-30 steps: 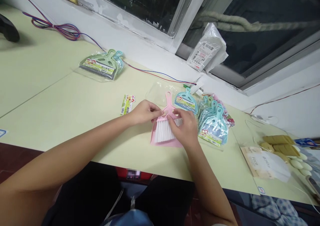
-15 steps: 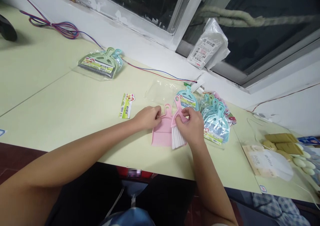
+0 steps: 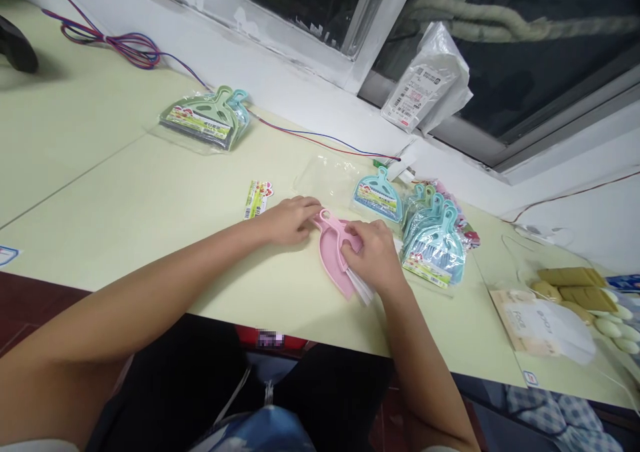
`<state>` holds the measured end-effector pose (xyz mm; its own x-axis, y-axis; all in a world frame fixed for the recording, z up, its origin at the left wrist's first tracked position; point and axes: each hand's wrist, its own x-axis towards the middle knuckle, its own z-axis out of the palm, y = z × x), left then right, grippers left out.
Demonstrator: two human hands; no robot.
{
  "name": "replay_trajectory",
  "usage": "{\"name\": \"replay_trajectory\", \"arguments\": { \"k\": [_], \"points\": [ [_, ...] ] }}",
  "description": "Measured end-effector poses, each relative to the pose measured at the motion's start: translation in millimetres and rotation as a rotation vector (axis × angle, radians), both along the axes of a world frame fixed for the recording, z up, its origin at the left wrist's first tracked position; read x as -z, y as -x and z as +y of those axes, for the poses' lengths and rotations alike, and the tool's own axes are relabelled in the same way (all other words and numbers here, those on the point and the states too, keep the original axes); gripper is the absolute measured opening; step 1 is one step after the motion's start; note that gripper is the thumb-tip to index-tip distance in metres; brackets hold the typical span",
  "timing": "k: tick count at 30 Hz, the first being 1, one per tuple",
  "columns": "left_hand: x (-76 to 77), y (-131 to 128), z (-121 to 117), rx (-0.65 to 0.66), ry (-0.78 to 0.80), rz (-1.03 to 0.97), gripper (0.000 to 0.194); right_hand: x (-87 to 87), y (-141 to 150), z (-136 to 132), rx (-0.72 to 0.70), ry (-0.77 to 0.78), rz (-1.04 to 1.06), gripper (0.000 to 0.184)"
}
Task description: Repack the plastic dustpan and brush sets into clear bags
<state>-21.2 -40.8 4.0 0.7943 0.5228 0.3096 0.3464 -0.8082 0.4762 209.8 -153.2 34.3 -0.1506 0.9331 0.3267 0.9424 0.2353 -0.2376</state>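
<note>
A small pink dustpan (image 3: 330,255) stands turned and tilted above the table, seen partly from the side. My left hand (image 3: 293,221) pinches it at the handle end, with the fingertips partly hidden. Against the pan lies a pink hand brush (image 3: 341,242), its white bristles pointing down toward the table's front edge. My right hand (image 3: 373,253) is closed around the brush and covers part of it. Left of the pan, partly behind my left forearm, lies a printed header card (image 3: 257,197). A clear plastic bag (image 3: 327,177) lies flat behind my hands.
Bagged blue dustpan sets (image 3: 435,249) overlap at the right, with another blue set (image 3: 379,195) beside them. Green and blue bagged sets (image 3: 205,120) lie at the back left. Coiled cable (image 3: 133,51) runs along the wall. A paper packet (image 3: 525,322) lies far right.
The dustpan has turned from lying face-up to tilted edge-on. The brush has shifted left over it, its handle now at the pan's handle. My left hand has moved slightly left and back.
</note>
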Motion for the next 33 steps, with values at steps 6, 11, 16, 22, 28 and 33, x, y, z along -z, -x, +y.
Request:
{"name": "replay_trajectory", "arguments": {
  "k": [6, 11, 16, 22, 28, 33],
  "points": [
    [2.8, 0.3, 1.3, 0.042, 0.093, -0.029, 0.039, 1.6, -0.1, -0.2, -0.043, 0.088, 0.017, 0.033],
    [1.9, 6.8, 5.8, 0.087, 0.227, -0.028, 0.034, 3.6, 3.6, 1.0, -0.108, 0.131, 0.016, 0.033],
    [-4.0, 9.1, 5.2, 0.224, 0.318, -0.069, 0.036, 2.8, 7.7, -1.2, -0.148, 0.155, 0.015, 0.033],
    [-12.9, 10.5, 2.0, 0.188, 0.436, -0.086, 0.019, 2.6, 11.0, -2.5, -0.205, 0.161, 0.002, 0.035],
    [-15.5, 12.2, -0.1, 0.137, 0.521, -0.156, 0.020, 4.8, 10.3, -1.8, -0.213, 0.142, 0.013, 0.036],
    [-14.5, 15.6, 2.8, 0.171, 0.568, -0.165, 0.023, 4.0, 10.6, -2.1, -0.213, 0.155, 0.036, 0.035]
  ]
}}
